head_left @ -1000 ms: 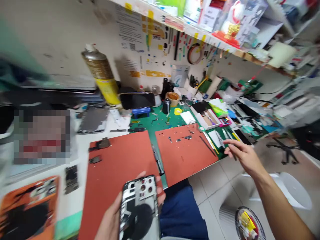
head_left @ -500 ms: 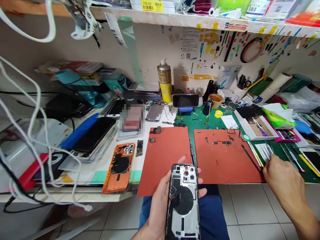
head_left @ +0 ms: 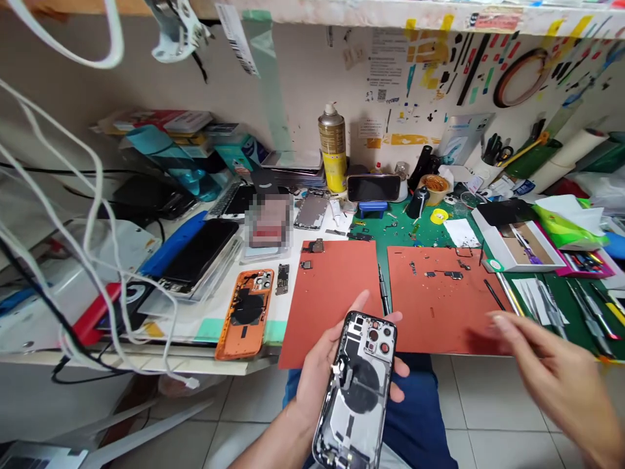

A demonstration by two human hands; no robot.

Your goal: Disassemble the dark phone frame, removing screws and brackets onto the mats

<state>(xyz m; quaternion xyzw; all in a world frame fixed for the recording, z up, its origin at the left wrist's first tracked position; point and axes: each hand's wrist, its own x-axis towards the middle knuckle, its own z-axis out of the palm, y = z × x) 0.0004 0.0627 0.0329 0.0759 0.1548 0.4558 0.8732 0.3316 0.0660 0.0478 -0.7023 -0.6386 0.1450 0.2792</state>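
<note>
My left hand [head_left: 317, 371] is wrapped round a phone housing [head_left: 364, 391], its silver inner side facing me, with round camera openings at the top and a black disc in the middle. A small flex cable sticks up at its left side. My right hand [head_left: 551, 371] hovers at the near right corner of the right red mat [head_left: 420, 326], its fingers reaching left and loosely apart; I see nothing in them. Just beyond its fingertips lies a black stick [head_left: 494, 294], its lower end hidden. Tweezers [head_left: 554, 312] rest on white paper to the right.
A screwdriver [head_left: 383, 290] lies between the right mat and the left red mat [head_left: 332, 299]. Farther left are an orange phone housing [head_left: 247, 312] and a circuit board [head_left: 282, 279]. Small parts [head_left: 454, 275] lie on the right mat. White cables [head_left: 112, 260] hang at the left.
My right hand has moved left, away from the tweezers, and its fingers have loosened. The phone housing has tilted in my left hand, and the flex cable now shows more clearly.
</note>
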